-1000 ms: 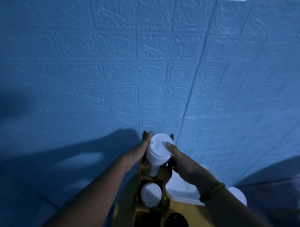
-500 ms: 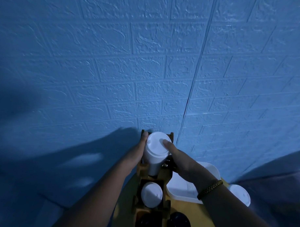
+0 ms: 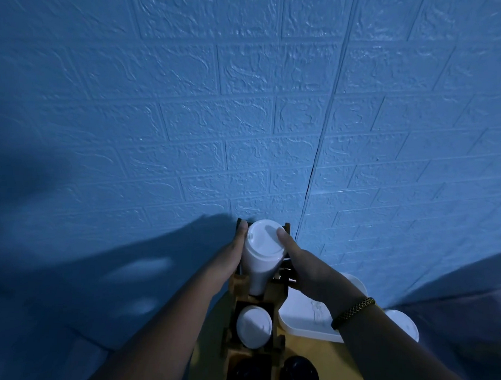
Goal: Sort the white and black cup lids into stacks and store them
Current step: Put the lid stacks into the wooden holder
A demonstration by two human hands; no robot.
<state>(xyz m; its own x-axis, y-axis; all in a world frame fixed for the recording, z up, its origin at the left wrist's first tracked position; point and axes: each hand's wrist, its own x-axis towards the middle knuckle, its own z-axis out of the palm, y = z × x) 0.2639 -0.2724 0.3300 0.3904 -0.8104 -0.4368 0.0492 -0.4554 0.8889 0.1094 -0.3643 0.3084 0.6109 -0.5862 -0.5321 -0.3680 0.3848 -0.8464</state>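
The tall stack of white lids (image 3: 263, 247) stands upright in the far compartment of the wooden rack (image 3: 241, 283), next to the blue brick-patterned wall (image 3: 246, 104). Its long axis runs straight up from the rack and its top lid faces the camera.

Both hands clasp it from opposite sides. The left hand (image 3: 231, 253) lies along the stack's left flank, thumb pointing up beside the top lid. The right hand (image 3: 302, 267) sets its thumb on the top lid's right rim, and its fingers curl down between the stack and the rack's edge. A braided bracelet (image 3: 353, 309) circles the right wrist.

The rack shows 3 compartments in a row: the 2nd holds a shorter white stack (image 3: 254, 326) and the 3rd, nearest one holds black lids (image 3: 248, 373).

On the yellow table (image 3: 339, 366), 1 black lid (image 3: 299, 373) lies just right of the rack. 1 white tray (image 3: 301, 316) sits beneath the right forearm, and 1 white lid (image 3: 405, 326) lies beyond it.
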